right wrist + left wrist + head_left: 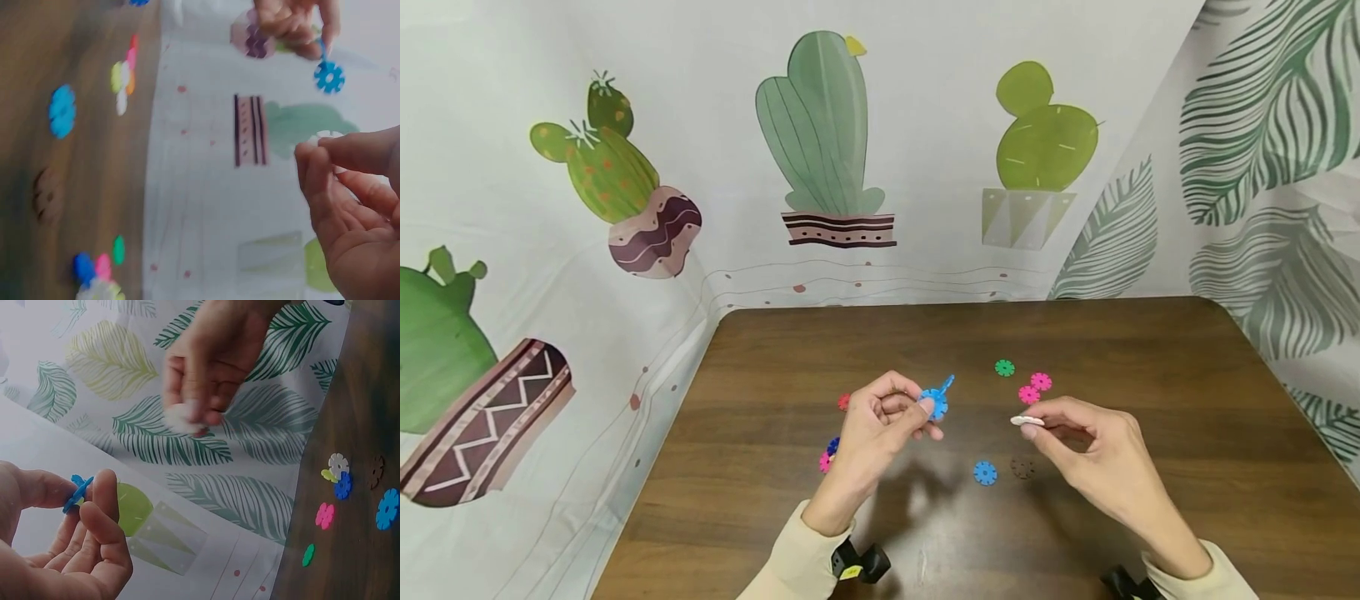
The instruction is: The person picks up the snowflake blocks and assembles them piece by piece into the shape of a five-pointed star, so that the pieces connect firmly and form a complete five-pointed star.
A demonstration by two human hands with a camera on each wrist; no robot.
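Note:
Above the table, my left hand (880,429) pinches a blue notched plastic disc (936,406) between thumb and fingers. A second blue disc (948,384) is slotted into it and sticks up at an angle. To the right, my right hand (1101,450) holds a white notched disc (1021,421) by its edge, thumb against index finger, and it looks nearly edge-on in the head view. The two hands are apart, with a gap between the blue pair and the white disc. In the right wrist view, the fingers hide most of the white disc (328,134).
On the brown table (760,358) lie a light blue disc (985,473), a brown disc (1022,468), a green disc (1004,367) and pink discs (1029,394). Red (844,402) and dark blue (832,446) discs lie left, partly behind my left hand. A patterned cloth (925,167) hangs behind.

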